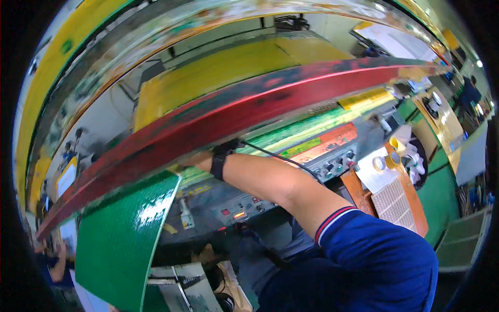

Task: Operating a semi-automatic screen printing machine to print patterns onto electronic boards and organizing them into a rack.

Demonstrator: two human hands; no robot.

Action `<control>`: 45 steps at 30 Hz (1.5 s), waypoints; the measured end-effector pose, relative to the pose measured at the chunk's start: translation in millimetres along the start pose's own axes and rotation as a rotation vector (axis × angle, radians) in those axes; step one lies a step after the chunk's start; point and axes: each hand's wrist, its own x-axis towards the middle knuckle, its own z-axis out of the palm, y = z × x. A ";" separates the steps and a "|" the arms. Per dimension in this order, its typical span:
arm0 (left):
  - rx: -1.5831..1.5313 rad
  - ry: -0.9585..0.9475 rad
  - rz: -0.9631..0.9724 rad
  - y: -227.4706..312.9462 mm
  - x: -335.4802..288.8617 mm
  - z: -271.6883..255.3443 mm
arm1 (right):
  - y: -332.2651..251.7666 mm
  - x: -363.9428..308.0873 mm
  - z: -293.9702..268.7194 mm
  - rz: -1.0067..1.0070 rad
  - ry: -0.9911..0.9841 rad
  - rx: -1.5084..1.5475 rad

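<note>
My right arm reaches left across the machine's front, a black band on its wrist. Only the back part of my right hand shows; its fingers disappear behind a long red bar. Close to that hand is the upper right corner of a glossy green panel, which stands tilted at the lower left. What the fingers hold, if anything, is hidden. Low in the shade, right of the panel, shows a dim skin-coloured patch, apparently part of my left hand; no fingers can be made out there.
Below the bar runs a control panel with knobs and a lit display. A small bottle stands near it. At right, a wooden table bears papers and yellow tape rolls. Another person is at the lower left.
</note>
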 end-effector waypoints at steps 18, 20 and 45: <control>-1.226 0.237 -0.513 115.4 -72.4 -38.4 | -157.0 -137.6 3.1 0.465 0.047 0.947; -1.198 0.309 -0.545 120.2 -84.3 -38.6 | -173.7 -159.2 -4.8 0.479 0.057 0.844; -0.706 0.039 -0.102 148.2 -132.6 -211.3 | -194.6 -200.4 26.3 0.717 -0.249 1.137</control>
